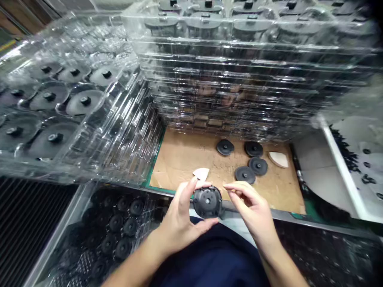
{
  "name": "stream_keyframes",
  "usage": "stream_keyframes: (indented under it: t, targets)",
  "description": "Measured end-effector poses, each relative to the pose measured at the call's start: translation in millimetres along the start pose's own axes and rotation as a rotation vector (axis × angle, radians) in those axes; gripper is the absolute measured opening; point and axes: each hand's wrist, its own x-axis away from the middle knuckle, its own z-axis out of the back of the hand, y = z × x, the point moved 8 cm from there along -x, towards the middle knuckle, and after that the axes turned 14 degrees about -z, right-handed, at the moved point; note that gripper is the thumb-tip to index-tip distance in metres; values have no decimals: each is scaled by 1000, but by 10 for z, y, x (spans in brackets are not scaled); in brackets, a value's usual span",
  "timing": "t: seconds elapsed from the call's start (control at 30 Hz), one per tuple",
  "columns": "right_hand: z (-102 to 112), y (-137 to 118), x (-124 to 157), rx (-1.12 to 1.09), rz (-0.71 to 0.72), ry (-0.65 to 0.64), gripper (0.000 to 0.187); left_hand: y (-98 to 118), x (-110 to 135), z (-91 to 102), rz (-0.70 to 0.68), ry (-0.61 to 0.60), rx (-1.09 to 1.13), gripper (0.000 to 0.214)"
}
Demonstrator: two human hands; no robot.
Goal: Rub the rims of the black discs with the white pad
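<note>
a brown cardboard sheet [179, 155] lies on the tabletop with four loose black discs [258, 166] clustered toward its right side, a white wedge [279, 159] just beside them and a second white wedge [201, 173] near its front edge. behind it rises a tall stack of clear plastic trays [239, 87] filled with black discs, and a second tray stack [74, 99] leans at the left. a low tray of smaller black parts [119, 227] sits at lower left beside a dark ribbed mat [24, 215], and a white bin [344, 171] stands at the right.

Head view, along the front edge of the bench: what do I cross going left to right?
Left to right: tray of small black parts → left hand → round black part → right hand → white bin.
</note>
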Motion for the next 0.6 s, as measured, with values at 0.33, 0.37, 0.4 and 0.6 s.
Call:
stream_keyframes:
  t: [0.33, 0.37, 0.4, 0.6]
  targets:
    - [-278, -335, 191, -96, -134, -489, 11, -15, -15, 12, 173, -13, 165, 105]
    - [-316, -343, 201, -129, -173, -563, 11, -20, -9, -5, 206, -35, 207, 106]
    - [-340, -347, 209, -163, -208, -620, 12, -20, -2, -26, 237, -56, 255, 106]
    - [-420, -323, 293, -352, -385, -831, 14, 0, 51, -176, 381, -112, 540, 110]
